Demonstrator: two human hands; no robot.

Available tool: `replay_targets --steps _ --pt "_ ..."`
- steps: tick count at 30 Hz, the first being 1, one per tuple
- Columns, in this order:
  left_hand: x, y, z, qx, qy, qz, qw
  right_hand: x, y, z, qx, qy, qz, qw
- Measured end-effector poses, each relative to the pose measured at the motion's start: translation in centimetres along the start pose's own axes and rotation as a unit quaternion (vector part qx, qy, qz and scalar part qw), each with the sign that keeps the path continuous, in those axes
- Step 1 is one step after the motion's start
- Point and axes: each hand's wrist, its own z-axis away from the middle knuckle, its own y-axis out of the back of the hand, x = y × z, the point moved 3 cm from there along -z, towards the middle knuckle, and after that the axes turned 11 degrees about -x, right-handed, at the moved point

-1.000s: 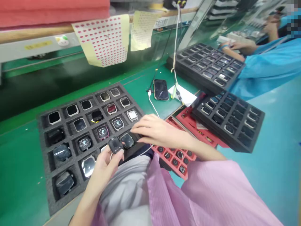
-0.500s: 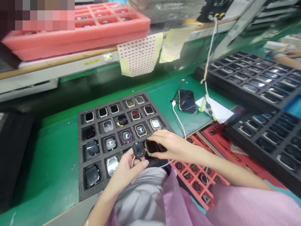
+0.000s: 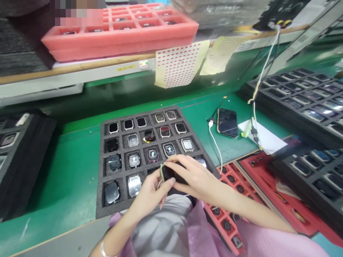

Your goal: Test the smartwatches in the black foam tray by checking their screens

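Note:
A black foam tray [image 3: 102, 171] with square pockets holds several smartwatch bodies on the green bench. Over its near right corner both my hands meet. My left hand [image 3: 150, 194] pinches a small dark watch body [image 3: 168, 174] from below. My right hand [image 3: 191, 175] curls its fingers over the top and right side of that same watch body. What else sits between the fingers is hidden.
A phone [image 3: 227, 122] on a white cable [image 3: 215, 142] lies right of the tray. Red foam trays [image 3: 227, 210] sit at the near right, black trays of watches [image 3: 300, 96] at the far right, another black tray [image 3: 16, 153] on the left. A pink tray [image 3: 120, 32] and sticker sheets [image 3: 179, 64] occupy the shelf.
The view has swung left. My right hand lifted a watch body from the tray's near row and brought it onto the piece in my left hand; both hands have come together.

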Motion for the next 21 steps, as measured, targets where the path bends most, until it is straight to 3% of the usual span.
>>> replay_targets --steps 6,13,21 --pt "-0.7 0.4 0.4 0.038 -0.017 0.044 0.998 -0.3 -0.5 0.3 0.026 -0.01 -0.016 0.999" --pt "-0.2 0.4 0.9 0.016 -0.02 0.035 0.999 -0.3 -0.5 0.3 0.07 0.029 -0.08 0.994" --pt "-0.2 0.4 1.1 0.021 -0.034 0.017 0.999 -0.6 -0.7 0.6 0.086 0.028 -0.069 0.994"
